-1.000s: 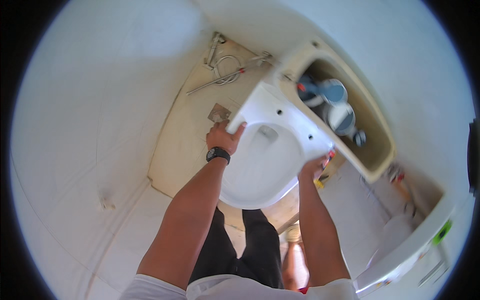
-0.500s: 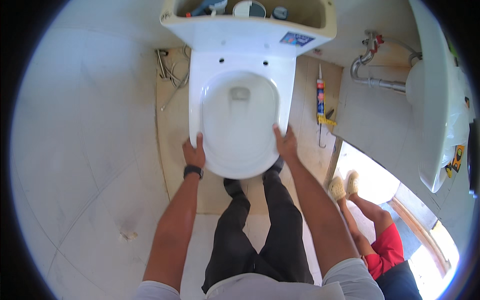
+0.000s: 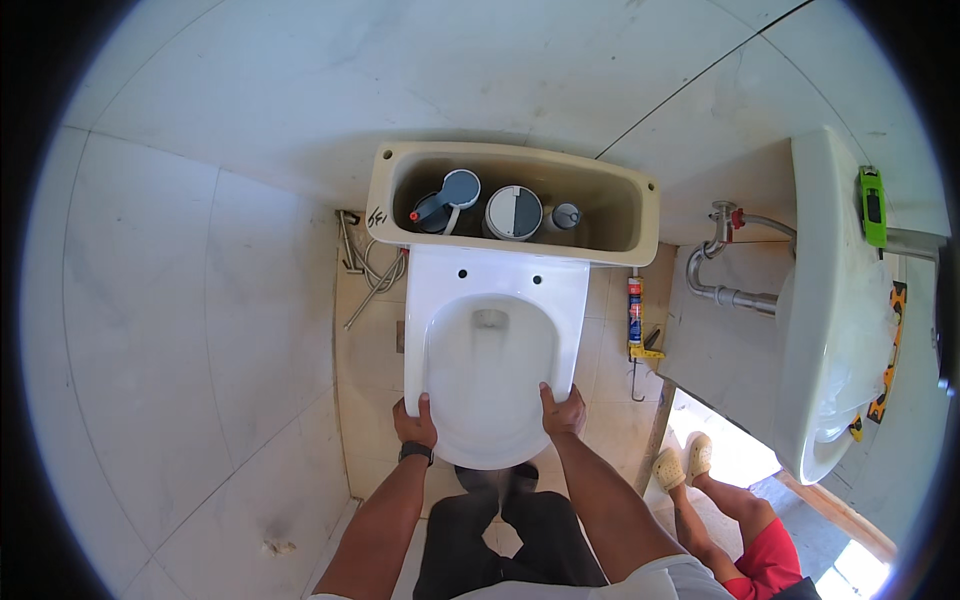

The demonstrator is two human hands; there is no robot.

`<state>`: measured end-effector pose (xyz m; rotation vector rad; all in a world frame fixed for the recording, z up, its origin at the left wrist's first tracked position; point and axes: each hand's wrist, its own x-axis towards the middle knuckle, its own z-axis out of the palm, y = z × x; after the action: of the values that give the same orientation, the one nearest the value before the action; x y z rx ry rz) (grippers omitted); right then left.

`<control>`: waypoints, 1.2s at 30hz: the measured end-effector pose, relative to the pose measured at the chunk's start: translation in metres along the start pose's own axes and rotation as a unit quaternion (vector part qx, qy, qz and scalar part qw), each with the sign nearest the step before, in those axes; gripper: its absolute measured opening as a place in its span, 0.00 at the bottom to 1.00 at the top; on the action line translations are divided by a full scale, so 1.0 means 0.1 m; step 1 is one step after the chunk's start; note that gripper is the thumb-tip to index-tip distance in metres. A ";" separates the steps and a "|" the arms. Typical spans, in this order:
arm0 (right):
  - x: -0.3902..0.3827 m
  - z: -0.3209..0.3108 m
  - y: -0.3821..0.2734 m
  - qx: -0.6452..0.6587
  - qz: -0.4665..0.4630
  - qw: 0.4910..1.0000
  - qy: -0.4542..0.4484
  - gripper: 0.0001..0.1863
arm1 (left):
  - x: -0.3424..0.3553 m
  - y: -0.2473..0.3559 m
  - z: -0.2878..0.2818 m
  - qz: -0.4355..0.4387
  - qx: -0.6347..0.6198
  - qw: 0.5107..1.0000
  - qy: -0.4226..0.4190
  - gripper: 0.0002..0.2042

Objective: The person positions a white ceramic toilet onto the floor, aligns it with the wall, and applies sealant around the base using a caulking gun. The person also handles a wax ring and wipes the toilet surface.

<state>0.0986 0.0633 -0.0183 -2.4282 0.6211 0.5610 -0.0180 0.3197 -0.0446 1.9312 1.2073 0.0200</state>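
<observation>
Gripping the white toilet bowl by its front rim, the left hand and right hand seem to be seating it; next probably calls for squaring its open tank, just beyond, to the wall.

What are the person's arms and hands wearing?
Both forearms are bare, and so are the hands. The left hand has a dark watch strapped round its wrist. The right hand wears nothing. Short white sleeves show at the bottom edge.

Cistern behind the toilet bowl; basin right (caulking gun between).
</observation>
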 end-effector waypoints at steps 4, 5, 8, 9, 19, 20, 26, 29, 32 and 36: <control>0.01 0.02 0.09 0.046 -0.028 0.999 -0.006 0.29 | 0.01 0.06 -0.02 0.004 0.003 1.000 0.012 0.29; 0.03 0.05 0.13 0.053 -0.040 0.998 -0.003 0.29 | 0.02 0.08 -0.02 -0.009 0.029 0.999 0.015 0.29; 0.09 0.18 0.29 0.076 -0.131 0.986 0.064 0.30 | 0.01 0.05 -0.02 0.074 0.024 0.997 0.030 0.27; 0.14 0.22 0.33 0.117 -0.175 0.976 0.059 0.29 | 0.03 0.04 0.00 0.110 0.035 0.993 0.039 0.24; 0.55 0.35 0.53 0.075 -0.309 0.939 0.128 0.43 | 0.34 -0.32 0.12 0.153 0.079 0.985 0.034 0.31; 0.55 0.34 0.52 0.064 -0.297 0.946 0.112 0.43 | 0.38 -0.37 0.09 0.140 0.072 0.987 -0.029 0.31; 0.63 0.14 0.44 -0.069 -0.323 0.944 0.016 0.49 | 0.35 -0.38 -0.07 0.165 0.023 0.970 -0.175 0.30; 0.54 0.19 0.57 -0.058 -0.330 0.941 0.044 0.51 | 0.26 -0.33 -0.12 0.185 0.003 0.967 -0.173 0.30; 0.31 0.33 0.65 0.009 -0.275 0.955 0.112 0.48 | 0.18 -0.30 -0.15 0.185 -0.005 0.974 -0.133 0.31; -0.01 0.48 0.68 0.139 -0.237 0.943 0.187 0.37 | 0.14 -0.26 -0.15 0.188 0.022 0.978 -0.086 0.34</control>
<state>0.0496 0.0425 -0.0822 -2.3044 0.2162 -0.1814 -0.0357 0.3450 -0.0574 2.1278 0.7222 0.0239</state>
